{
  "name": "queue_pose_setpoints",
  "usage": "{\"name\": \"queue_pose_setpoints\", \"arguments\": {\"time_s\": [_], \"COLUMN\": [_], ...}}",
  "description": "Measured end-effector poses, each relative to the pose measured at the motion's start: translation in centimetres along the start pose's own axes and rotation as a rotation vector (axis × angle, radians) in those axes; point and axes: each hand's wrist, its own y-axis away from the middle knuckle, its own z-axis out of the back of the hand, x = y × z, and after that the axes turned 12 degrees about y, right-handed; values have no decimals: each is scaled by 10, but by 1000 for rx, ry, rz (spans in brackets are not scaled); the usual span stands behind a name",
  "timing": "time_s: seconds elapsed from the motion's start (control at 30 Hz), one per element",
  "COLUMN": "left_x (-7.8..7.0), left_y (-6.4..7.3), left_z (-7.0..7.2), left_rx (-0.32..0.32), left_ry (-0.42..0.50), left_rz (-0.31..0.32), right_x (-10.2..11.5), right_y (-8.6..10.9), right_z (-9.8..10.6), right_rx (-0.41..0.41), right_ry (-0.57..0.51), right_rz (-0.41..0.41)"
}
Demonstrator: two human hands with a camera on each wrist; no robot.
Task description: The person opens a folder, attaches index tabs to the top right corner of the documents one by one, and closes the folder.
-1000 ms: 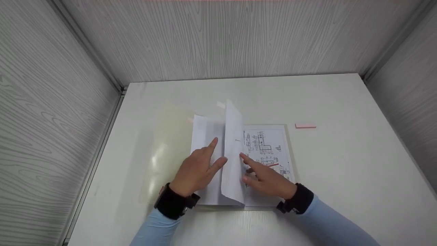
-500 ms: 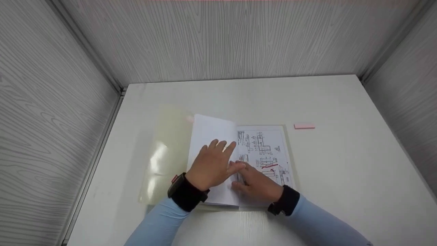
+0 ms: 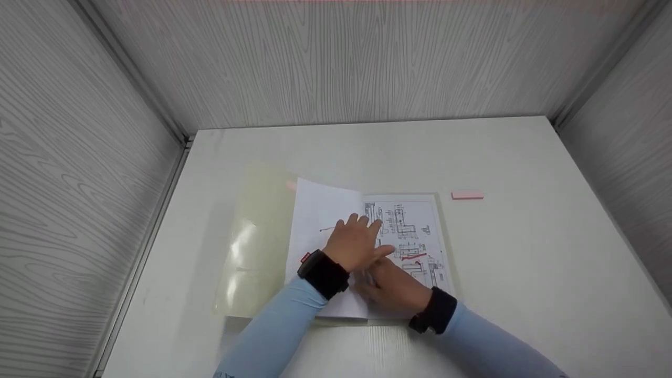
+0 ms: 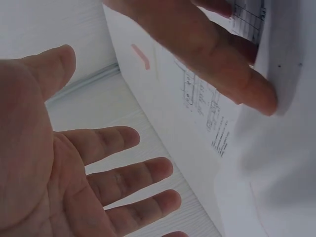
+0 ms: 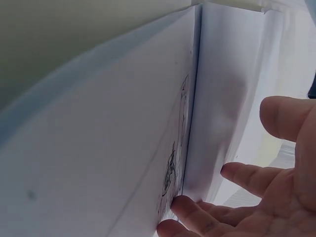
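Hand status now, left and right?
Left hand: open, fingers spread, holding nothing.
Right hand: open, fingers extended at the blank-looking left page, gripping nothing.

Left page (image 3: 315, 207) is white; drawing sheet (image 3: 420, 212) is white too — black linework, red strokes. Folder cover (image 3: 257, 210) is translucent pale yellow, small block (image 3: 467, 195) pink. Sleeves (image 3: 281, 331) light blue, wristbands (image 3: 321, 273) black — back wall (image 3: 341, 63) grey wood grain.

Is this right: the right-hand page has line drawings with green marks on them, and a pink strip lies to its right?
Not quite: the marks on the right-hand page are red, as the head view shows. The rest stands.
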Motion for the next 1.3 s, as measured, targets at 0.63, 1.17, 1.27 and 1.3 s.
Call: {"name": "queue_pose_setpoints", "arguments": {"time_s": [0.63,1.17,1.27,1.3], "left_x": [4,8,10,11], "left_y": [-49,-41,-35,-33], "left_z": [-44,-46,-44,-44], "left_rx": [67,78,45,37], "left_ry": [58,142,150,155], "left_rz": [-162,-114,-116,-111], "right_x": [-2,-26,-54,-66], "right_y": [-1,29,29,28], "right_z": [-5,60,90,99], "right_rx": [-78,172,120,84], "right_ry": [72,115,94,105], "right_rz": [111,-14,-130,-178]}}
